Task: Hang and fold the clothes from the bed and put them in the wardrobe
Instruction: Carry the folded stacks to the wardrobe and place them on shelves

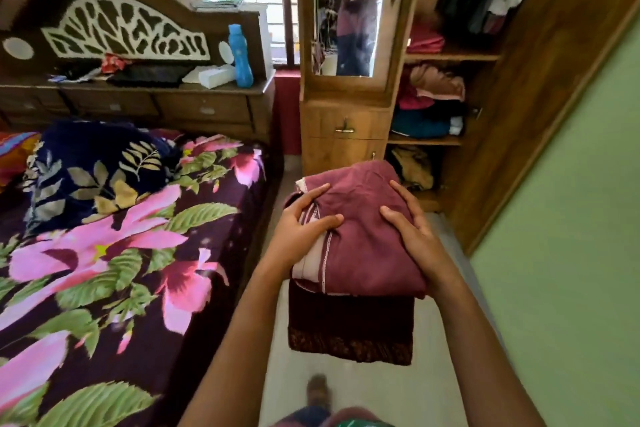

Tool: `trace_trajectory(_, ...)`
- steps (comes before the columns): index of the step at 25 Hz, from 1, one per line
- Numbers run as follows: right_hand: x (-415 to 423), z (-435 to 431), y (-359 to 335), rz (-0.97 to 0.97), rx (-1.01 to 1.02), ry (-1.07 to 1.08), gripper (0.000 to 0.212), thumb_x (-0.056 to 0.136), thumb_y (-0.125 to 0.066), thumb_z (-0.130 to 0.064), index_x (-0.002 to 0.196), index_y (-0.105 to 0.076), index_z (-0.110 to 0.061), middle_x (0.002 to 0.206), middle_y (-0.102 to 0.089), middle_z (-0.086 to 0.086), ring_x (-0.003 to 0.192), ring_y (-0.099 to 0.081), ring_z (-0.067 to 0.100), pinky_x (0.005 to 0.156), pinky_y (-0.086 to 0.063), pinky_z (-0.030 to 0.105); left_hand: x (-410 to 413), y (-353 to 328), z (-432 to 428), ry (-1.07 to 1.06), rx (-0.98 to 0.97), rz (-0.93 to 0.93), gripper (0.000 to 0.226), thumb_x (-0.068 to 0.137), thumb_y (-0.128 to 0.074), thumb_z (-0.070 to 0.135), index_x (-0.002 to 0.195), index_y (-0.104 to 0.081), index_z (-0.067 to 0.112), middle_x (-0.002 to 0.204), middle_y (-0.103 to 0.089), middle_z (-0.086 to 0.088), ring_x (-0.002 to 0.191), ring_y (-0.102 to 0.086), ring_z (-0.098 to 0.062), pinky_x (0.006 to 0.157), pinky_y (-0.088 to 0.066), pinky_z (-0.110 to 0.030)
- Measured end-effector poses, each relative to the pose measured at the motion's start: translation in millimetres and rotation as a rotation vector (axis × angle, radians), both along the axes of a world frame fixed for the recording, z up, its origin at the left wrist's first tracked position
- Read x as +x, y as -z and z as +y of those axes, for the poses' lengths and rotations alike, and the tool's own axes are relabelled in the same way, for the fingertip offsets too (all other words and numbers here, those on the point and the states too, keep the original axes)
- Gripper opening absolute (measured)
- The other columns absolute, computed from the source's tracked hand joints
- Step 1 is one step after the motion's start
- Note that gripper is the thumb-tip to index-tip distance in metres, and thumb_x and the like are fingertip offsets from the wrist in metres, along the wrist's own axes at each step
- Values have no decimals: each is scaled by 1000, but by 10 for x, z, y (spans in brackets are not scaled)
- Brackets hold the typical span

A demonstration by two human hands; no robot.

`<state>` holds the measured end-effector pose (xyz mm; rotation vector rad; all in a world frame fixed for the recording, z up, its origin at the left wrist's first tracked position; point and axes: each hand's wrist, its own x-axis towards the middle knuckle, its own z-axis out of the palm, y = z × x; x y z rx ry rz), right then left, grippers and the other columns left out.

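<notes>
The bed [114, 253] fills the left; the open wardrobe [485, 114] stands ahead right, bare floor [381, 388] between them. A folded maroon garment [363, 239] stacked on a darker folded cloth [349, 333] is carried over that floor, left hand [301, 229] and right hand [415, 232] clasping opposite edges, fingers spread on top.

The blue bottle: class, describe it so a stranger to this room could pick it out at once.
Start at the carved wooden headboard at the far end of the bed. On its shelf, at the right end near the window, stands the blue bottle, upright beside a white box. It is the only tall, bright blue thing there.
</notes>
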<state>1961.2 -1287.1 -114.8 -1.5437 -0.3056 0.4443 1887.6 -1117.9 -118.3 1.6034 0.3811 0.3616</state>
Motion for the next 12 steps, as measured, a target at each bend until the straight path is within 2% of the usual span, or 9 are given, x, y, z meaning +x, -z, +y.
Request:
trace_trajectory(5,892,-161,30,-31,21,146,48,92,-57,-25,137,-44,-39,128,-42,-12,90,-46,-13,57,-42,0,1073,-10,-79,139,-38,56,54,73,-77,18,120,-59,37,118,-55,8,104,-59,-9,89,-53,-33)
trace_trajectory(12,2484,-238,-59,-69,42,314,48,89,-62,-25,130,-48,-43,127,-47,-17,98,-50,-14,68,-44,2,2936,-252,-107,310,-22,47,53,76,-75,13,124,-58,30,100,-50,25,90,-55,6,87,-50,-24)
